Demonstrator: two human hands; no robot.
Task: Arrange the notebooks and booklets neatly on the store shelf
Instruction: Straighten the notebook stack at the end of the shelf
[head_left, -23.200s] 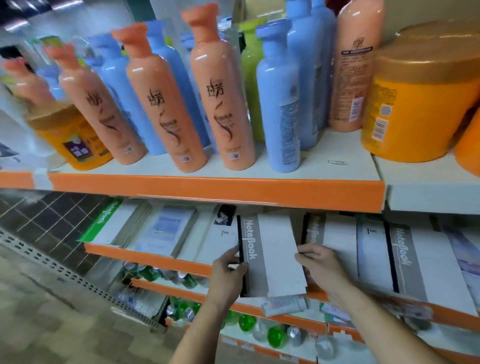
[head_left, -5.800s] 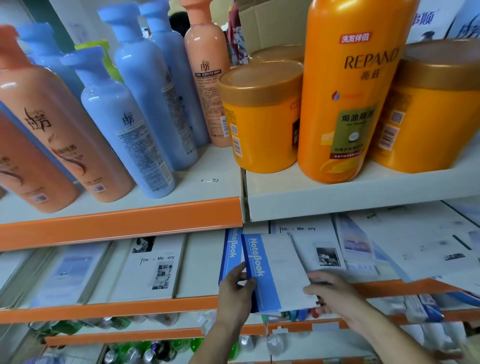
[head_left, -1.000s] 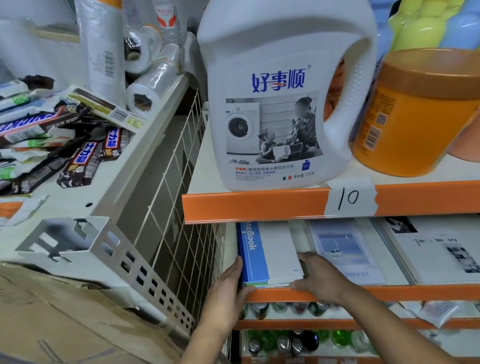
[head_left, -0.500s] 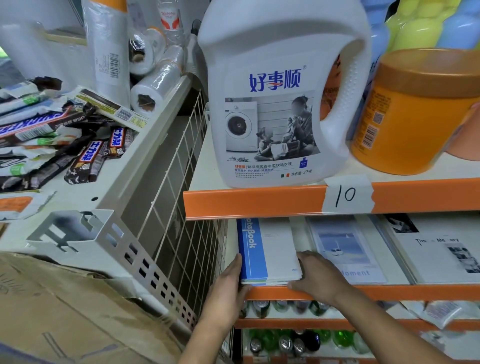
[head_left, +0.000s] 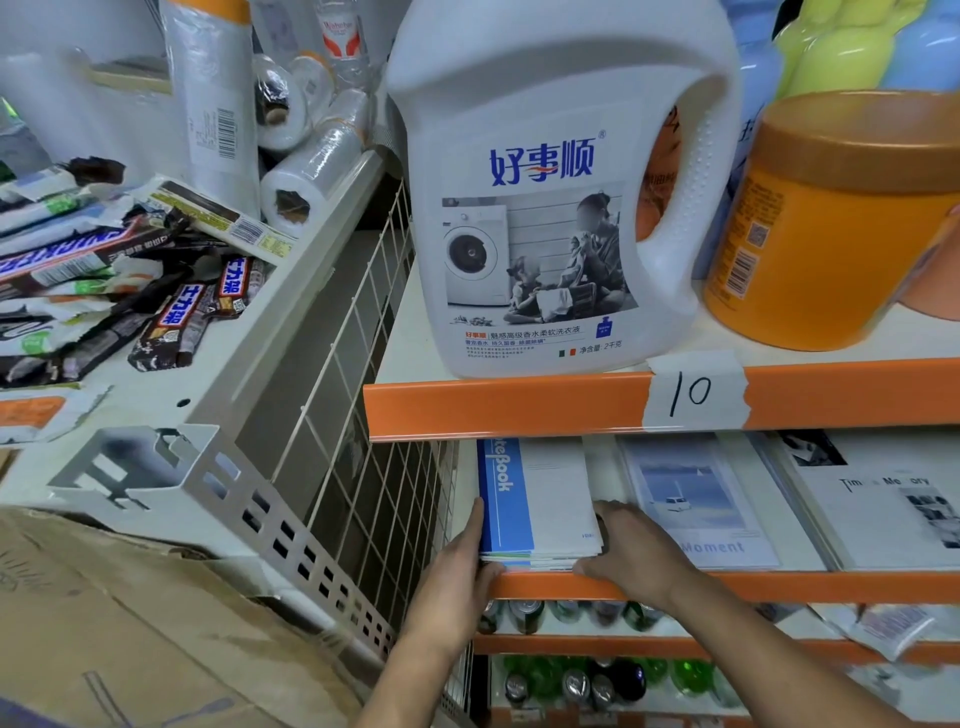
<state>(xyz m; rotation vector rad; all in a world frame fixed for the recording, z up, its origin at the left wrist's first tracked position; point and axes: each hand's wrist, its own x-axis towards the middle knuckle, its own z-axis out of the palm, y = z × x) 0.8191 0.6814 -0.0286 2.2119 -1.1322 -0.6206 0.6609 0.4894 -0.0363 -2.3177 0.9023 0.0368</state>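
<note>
Blue-and-white paper notebook stack (head_left: 540, 499) at the orange-edged shelf's (head_left: 779, 584) front-left corner was pressed by the flat left hand (head_left: 462, 566), gripped by the right hand (head_left: 634, 556).

Lighting even, bright overhead; lower shelf (head_left: 831, 584) shaded — wide-angle bowing at edges, cardboard (head_left: 130, 623) corner soft, possibly motion blur.

you have a notebook stack (head_left: 540, 499) of smooth paper, its top cover faintly glossy, at the left end of the shelf (head_left: 831, 584), whose front lip is smooth glossy orange. above it the jug (head_left: 550, 208) is matt white plastic with a pebbled handle, the tub (head_left: 831, 234) shiny orange plastic. the side grid (head_left: 353, 415) is white-coated wire; the cardboard (head_left: 130, 623) matt and rough.
</note>
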